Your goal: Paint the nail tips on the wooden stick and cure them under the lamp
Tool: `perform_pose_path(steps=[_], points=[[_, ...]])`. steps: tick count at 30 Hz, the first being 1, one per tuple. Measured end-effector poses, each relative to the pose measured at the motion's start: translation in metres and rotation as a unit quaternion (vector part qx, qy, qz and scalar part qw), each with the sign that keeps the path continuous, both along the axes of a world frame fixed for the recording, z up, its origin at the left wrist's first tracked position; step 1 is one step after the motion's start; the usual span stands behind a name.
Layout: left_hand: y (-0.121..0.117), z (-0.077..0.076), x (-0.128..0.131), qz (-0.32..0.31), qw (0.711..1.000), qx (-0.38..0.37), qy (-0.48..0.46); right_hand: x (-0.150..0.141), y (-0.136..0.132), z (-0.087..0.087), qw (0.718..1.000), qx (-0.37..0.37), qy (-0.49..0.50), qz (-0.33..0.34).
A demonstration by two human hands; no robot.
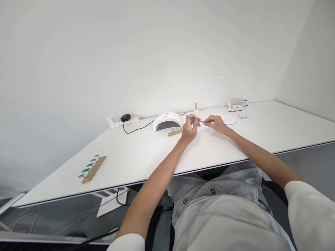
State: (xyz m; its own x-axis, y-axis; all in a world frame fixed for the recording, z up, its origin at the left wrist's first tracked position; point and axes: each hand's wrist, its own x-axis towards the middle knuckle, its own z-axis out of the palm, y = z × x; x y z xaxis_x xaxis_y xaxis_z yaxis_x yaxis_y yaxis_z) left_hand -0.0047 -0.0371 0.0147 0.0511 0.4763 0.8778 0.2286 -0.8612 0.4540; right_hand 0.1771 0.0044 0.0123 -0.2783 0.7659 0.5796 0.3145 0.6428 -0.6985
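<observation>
A wooden stand [171,133] sits beside the left hand [188,129], whose fingers are closed around a slim blue-violet stick [200,121], slightly tilted above the white table [136,153]. Its right end reaches a tiny, shiny piece [203,122], details too small to tell, pinched by the right hand's [216,124] fingertips.

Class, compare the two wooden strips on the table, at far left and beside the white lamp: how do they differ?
The left strip carries teal pieces; the right strip carries pale ones.
The left strip lies steeply slanted in view, the right strip nearly crosswise.
The left strip is unobstructed; the left hand partly hides the right strip.
Both rest on the table.
</observation>
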Motion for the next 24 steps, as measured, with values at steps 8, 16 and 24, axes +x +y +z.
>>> perform_pose_path(steps=[8,16,24], points=[[-0.002,0.0014,0.0011,-0.004,1.0,-0.004,0.0,-0.0001,-0.0008,0.0009,0.999,-0.031,0.012,0.006],[-0.001,-0.001,0.0015,-0.014,1.0,-0.015,0.005,-0.0003,-0.0026,0.0027,0.999,-0.043,0.026,-0.002],[-0.0037,0.001,0.0028,-0.006,1.0,-0.007,-0.014,-0.0007,-0.005,0.0037,0.995,-0.081,0.051,0.025]])
